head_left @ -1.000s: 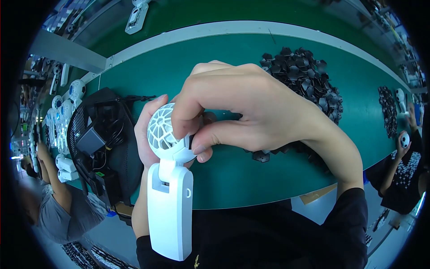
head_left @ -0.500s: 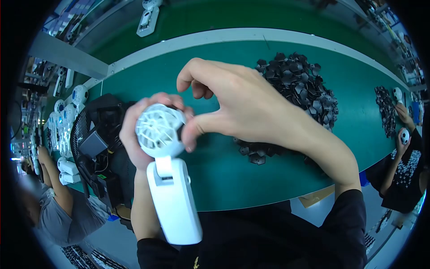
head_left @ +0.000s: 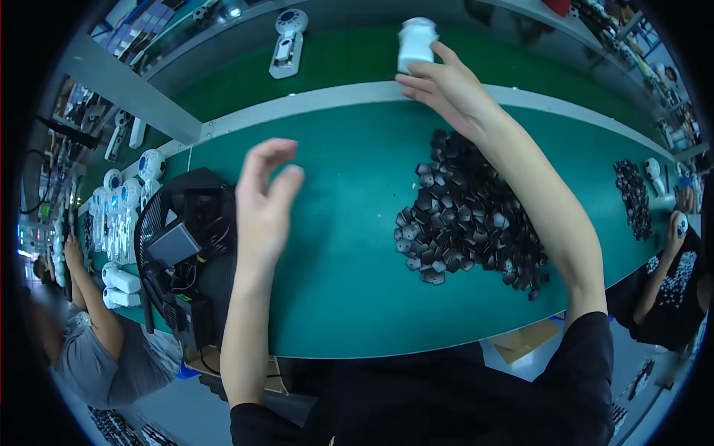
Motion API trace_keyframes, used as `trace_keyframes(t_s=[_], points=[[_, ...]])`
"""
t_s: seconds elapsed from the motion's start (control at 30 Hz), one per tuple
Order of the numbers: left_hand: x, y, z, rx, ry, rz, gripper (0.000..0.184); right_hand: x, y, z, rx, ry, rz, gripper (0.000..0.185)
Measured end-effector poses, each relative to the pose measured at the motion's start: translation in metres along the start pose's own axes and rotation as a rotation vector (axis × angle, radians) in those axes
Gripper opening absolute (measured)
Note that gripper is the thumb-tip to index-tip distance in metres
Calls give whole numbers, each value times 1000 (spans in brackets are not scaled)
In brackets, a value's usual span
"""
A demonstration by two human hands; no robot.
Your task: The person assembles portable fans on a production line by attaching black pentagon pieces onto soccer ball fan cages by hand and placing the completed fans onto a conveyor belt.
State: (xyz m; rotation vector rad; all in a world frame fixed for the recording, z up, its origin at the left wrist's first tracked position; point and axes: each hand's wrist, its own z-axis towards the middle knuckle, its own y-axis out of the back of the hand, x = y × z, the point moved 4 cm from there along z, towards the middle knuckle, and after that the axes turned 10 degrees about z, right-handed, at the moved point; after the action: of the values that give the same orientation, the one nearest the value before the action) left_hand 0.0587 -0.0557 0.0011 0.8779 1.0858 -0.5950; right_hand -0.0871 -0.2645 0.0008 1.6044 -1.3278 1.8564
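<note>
My left hand [head_left: 264, 201] is raised over the left part of the green table, thumb and fingers apart with nothing between them. My right hand [head_left: 454, 89] reaches past the table's far edge, fingers spread beside a white handheld fan [head_left: 416, 48]. The fan is slightly blurred on the green strip beyond the edge; its blades face away or are hidden. My fingertips overlap its lower right side, and I cannot tell whether they still touch it. Under my right forearm lies a heap of small black pentagonal pieces [head_left: 465, 215].
A second white fan [head_left: 288, 44] lies on the far strip. At left are a black mesh fan cover [head_left: 152, 223] with adapters and cables, and several white fans [head_left: 126, 197]. Co-workers sit on both sides; the right one [head_left: 673, 275] is near another black heap [head_left: 632, 201].
The white fan went from my left hand to the far strip beyond the table edge. My right hand moved forward with it; my left hand is now empty.
</note>
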Motion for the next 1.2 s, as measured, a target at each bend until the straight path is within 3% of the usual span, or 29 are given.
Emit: trace_keyframes(t_s=[0.03, 0.1, 0.17, 0.23, 0.3, 0.4, 0.47, 0.5, 0.57, 0.63, 0.67, 0.73, 0.8, 0.87, 0.93, 0.97, 1.03, 1.07, 1.1, 1.17, 1.2], points=[[-8, -6, 2, 97, -55, 149, 27, 2, 4, -4, -31, -13, -25, 61], [-16, -13, 12, 170, -45, 187, 31, 8, -1, -18, 254, -29, -494, 50], [-24, -17, 41, 155, -286, 667, 35, 10, -26, -62, 536, -24, -1005, 35], [-8, -24, 83, 85, -387, 894, 43, 7, -35, -97, 697, 268, -1529, 39], [25, -29, 133, -76, -321, 973, 60, 3, -36, -108, 647, 302, -1579, 38], [61, -32, 194, -133, -19, 1005, 81, -7, -26, -101, 722, 305, -1537, 29], [55, -43, 209, -44, 101, 1128, 77, -12, -22, -99, 729, 378, -1483, 21], [59, -46, 217, -83, 40, 1161, 71, -11, -22, -99, 725, 399, -1436, 17], [67, -46, 230, -117, 73, 1074, 67, -7, -22, -94, 694, 397, -1433, 11], [65, -41, 236, -183, 169, 714, 65, -5, -23, -94, 759, 364, -1401, 10], [74, -40, 230, -94, 375, 60, 58, -3, -23, -92, 731, 392, -1393, 9], [49, -42, 196, 131, 309, -523, 54, 0, -21, -88, 724, 379, -1303, 7], [2, -45, 142, 108, 93, -612, 52, 2, -22, -85, 739, 270, -1204, 4], [-34, -37, 92, 78, 15, -580, 55, 4, -22, -87, 778, 219, -1194, 5], [-46, -25, 60, 225, -72, -743, 58, 9, -23, -92, 830, 110, -1159, 7], [-52, -22, 47, 210, -59, -869, 56, 4, -21, -92, 848, 106, -1154, 7], [-50, -20, 22, 166, -56, -843, 56, 6, -23, -91, 806, 380, -1099, 8], [-47, -22, 13, 124, -48, -801, 58, 8, -22, -88, 779, 235, -1092, 9], [-43, -26, 6, 157, 33, -859, 59, 15, -27, -86, 782, 231, -1099, 9], [-37, -38, -7, 130, 261, -929, 64, 17, -30, -83, 699, -39, -861, 12], [-32, -43, -9, 118, 324, -889, 64, 14, -31, -82, 663, 54, -786, 13]])
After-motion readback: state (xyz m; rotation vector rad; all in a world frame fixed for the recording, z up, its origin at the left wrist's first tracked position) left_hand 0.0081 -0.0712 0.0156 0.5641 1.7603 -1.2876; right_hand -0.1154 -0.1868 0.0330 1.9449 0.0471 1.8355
